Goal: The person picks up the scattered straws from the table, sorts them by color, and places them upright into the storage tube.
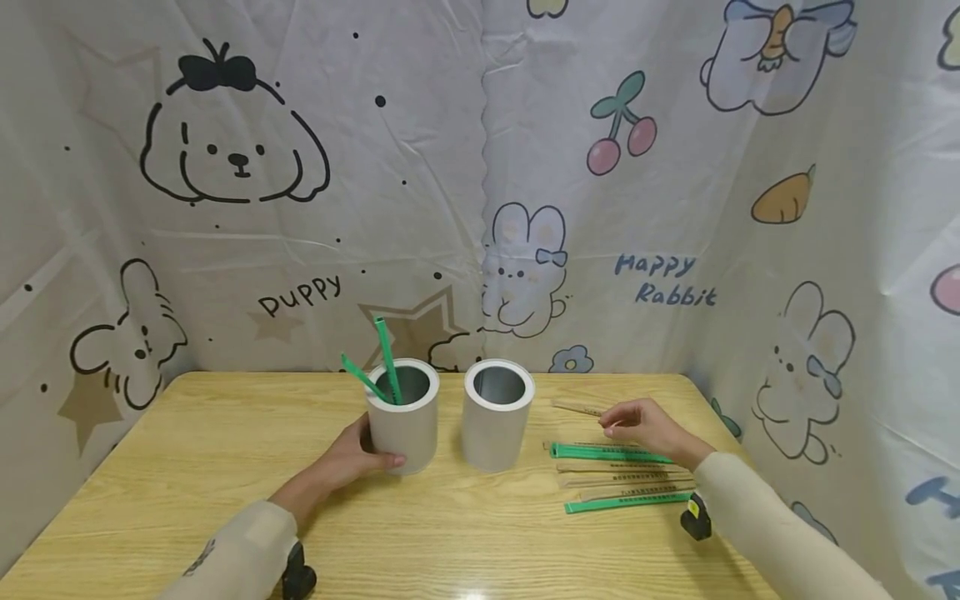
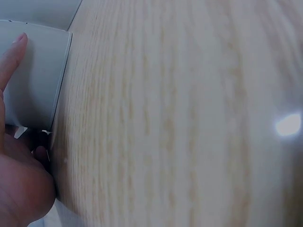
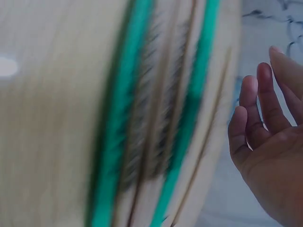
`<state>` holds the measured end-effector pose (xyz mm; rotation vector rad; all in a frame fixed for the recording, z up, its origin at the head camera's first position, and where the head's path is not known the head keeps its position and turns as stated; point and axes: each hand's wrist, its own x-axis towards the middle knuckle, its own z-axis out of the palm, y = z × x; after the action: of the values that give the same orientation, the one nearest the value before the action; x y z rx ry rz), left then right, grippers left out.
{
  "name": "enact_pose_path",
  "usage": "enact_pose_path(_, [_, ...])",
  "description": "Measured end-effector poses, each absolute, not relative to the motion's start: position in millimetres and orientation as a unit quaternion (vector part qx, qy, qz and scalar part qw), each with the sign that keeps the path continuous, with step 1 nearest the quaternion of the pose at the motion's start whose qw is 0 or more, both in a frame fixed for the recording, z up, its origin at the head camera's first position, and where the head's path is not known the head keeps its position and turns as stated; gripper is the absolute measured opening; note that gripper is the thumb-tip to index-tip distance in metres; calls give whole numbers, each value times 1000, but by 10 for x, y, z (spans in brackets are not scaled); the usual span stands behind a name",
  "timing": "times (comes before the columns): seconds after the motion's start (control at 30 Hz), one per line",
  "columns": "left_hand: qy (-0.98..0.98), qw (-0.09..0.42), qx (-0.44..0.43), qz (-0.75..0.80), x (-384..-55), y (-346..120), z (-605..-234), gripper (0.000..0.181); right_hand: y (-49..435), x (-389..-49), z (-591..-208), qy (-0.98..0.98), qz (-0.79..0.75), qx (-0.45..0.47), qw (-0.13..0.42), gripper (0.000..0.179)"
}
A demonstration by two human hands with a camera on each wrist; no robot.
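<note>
Two white cylindrical holders stand upright side by side on the table. My left hand (image 1: pixel 352 457) grips the left holder (image 1: pixel 405 437), thumb across its front and the other fingers around its far left side. Two slim green wrapped sticks (image 1: pixel 387 354) lean inside it, poking above the rim. In the left wrist view, the thumb lies along the holder's wall (image 2: pixel 35 75). The right hand (image 1: pixel 647 427) hovers over the far end of a row of slim sticks, fingertips right at a brown stick (image 1: pixel 576 407). Its fingers are loosely bent and separated in the right wrist view.
The right holder (image 1: pixel 492 437) shows no stick above its rim. Below the right hand lie several brown printed sticks (image 1: pixel 600 482) and green ones (image 1: pixel 622 502), roughly parallel. A patterned cloth (image 1: pixel 420 208) hangs behind the wooden table (image 1: pixel 420 542) and along its sides.
</note>
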<state>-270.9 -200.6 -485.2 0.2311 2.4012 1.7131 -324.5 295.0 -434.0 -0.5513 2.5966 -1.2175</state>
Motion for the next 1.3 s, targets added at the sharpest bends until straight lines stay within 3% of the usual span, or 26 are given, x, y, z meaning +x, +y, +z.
enact_pose_path(0.23, [810, 93, 72, 575, -2700, -2001, -4842, 103, 3171, -3270, -4530, 896, -376, -208, 109, 17])
enact_pose_path(0.6, [810, 90, 71, 575, -2703, -2005, -4866, 102, 3139, -3255, -4600, 912, -311, -250, 95, 5])
enact_pose_path(1.1, [809, 89, 74, 577, -2709, -1995, -4832, 101, 3091, -3305, -4339, 903, -319, -276, 82, 6])
enact_pose_path(1.3, [809, 90, 75, 575, -2703, -2006, -4849, 101, 2894, -3337, -4038, 882, -407, -216, 97, 21])
